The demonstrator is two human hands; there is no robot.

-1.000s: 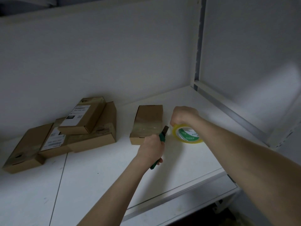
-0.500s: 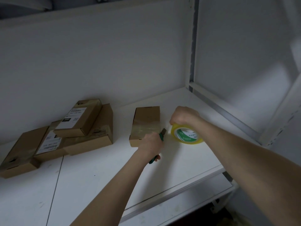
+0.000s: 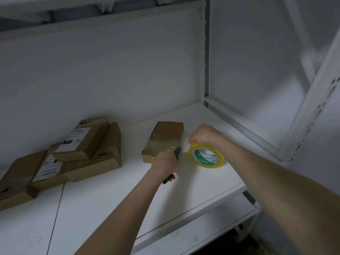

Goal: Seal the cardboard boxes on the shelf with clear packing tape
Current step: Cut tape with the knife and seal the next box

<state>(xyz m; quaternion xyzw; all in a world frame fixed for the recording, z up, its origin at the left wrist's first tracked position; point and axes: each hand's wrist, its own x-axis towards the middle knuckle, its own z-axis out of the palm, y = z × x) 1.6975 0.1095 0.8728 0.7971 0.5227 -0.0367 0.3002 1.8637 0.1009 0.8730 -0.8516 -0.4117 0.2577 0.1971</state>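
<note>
Head view, looking down on a white shelf (image 3: 110,208) set in a corner of white walls. Near the middle of it lies a small cardboard box (image 3: 164,139), flat on the board, with a glossy band of clear tape across its near half. The left hand (image 3: 164,163) is closed around a green-handled cutter (image 3: 172,170); the tool's tip sits right at the box's near right corner, and the handle's end pokes out below the fist. Just to the right of the box, the right hand (image 3: 204,136) pinches the top of a roll of tape (image 3: 206,157), yellowish with a green and white core, which stands tilted with its lower edge on the shelf. Whether a strip of tape runs from the roll to the box cannot be told.

Well to the left, a pile of boxes (image 3: 73,153) lies on the shelf, some with white labels, one resting on top of the others.
</note>
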